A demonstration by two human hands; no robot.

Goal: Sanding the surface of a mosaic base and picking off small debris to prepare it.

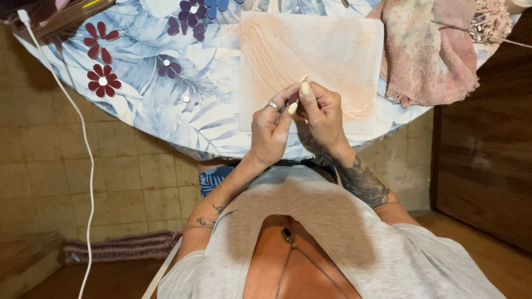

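My left hand (270, 128) and my right hand (323, 115) meet above the near edge of a pale peach work board (332, 50). Together their fingertips pinch a small dark red petal-shaped piece (293, 97), with a thin pale stick or tool tip (303, 78) poking up just above it. A ring sits on a finger of my left hand. Which hand carries the stick I cannot tell.
A round table with a blue leaf-patterned cloth (166, 111) holds finished dark red flowers (101, 80) and purple flowers (188, 19). A stained pink rag (426, 55) lies at the right. A white cable (83, 138) hangs down the left side. Dark wooden furniture (487, 144) stands on the right.
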